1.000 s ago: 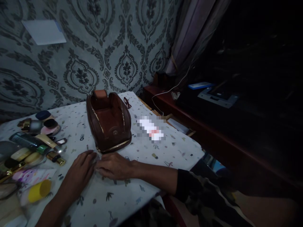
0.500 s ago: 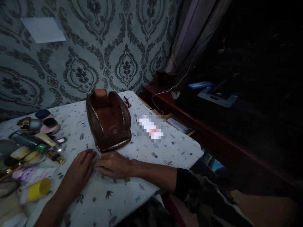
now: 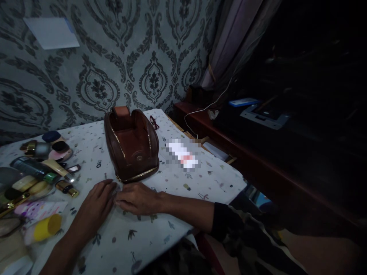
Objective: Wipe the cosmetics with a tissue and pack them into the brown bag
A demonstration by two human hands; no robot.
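Observation:
A brown leather bag (image 3: pixel 134 147) stands unzipped on the patterned tablecloth (image 3: pixel 172 183), its mouth gaping and a brass zip running along its front edge. Just in front of it, my left hand (image 3: pixel 99 200) rests on the cloth with its fingers bent and held together. Opposite, my right hand (image 3: pixel 138 198) has its fingers curled inward, fingertips almost meeting the left ones. Between the fingertips there is a faint pale spot, too small and dark to name. Neither hand grips the bag.
At the left lie several cosmetics, including a dark green bottle (image 3: pixel 34 168), a beige tube (image 3: pixel 59 170) and a yellow-capped container (image 3: pixel 47 228). Glasses (image 3: pixel 154 122) and a blurred-out white item (image 3: pixel 183 154) lie right of the bag. A white cable (image 3: pixel 209 107) hangs beyond the table edge.
The view has shifted very slightly. Both hands and the bag hold the same places.

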